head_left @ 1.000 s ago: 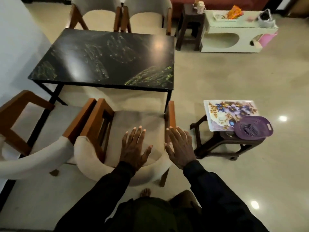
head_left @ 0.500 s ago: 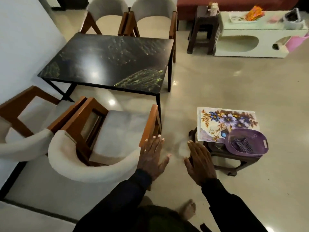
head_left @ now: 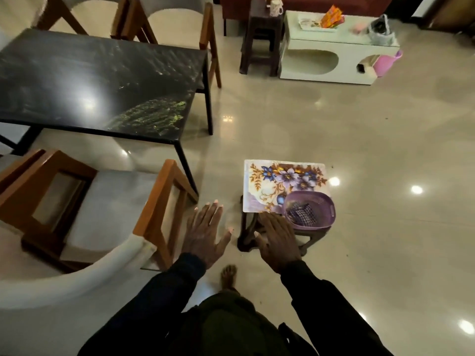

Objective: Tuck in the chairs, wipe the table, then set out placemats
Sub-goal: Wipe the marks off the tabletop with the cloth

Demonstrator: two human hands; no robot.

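Glossy floor (head_left: 334, 124) filled most of the view. Since half a second before, the view had swung right. The near chair (head_left: 108, 214) had slid to 8 o'clock, and both hands had moved off toward the stool (head_left: 247, 235).

- Left hand (head_left: 205, 232), 6 o'clock: flat, fingers spread, holding nothing, over floor just beside the chair's arm.
- Right hand (head_left: 279, 240): likewise flat and empty, over the stool's near edge, fingertips close to the mat (head_left: 272, 181). Contact could not be told.

Counts:
- One black table (head_left: 77, 73), 10 o'clock.
- One mat showing, on the stool, 3 o'clock.
- One basket (head_left: 312, 227) on the mat's near right corner, with one checked cloth (head_left: 300, 214) inside.
- Chairs: the near one stood out from the table. Two far chairs (head_left: 177, 21) stood at 12 o'clock. A sliver of a fourth (head_left: 15, 163) showed at 9 o'clock.
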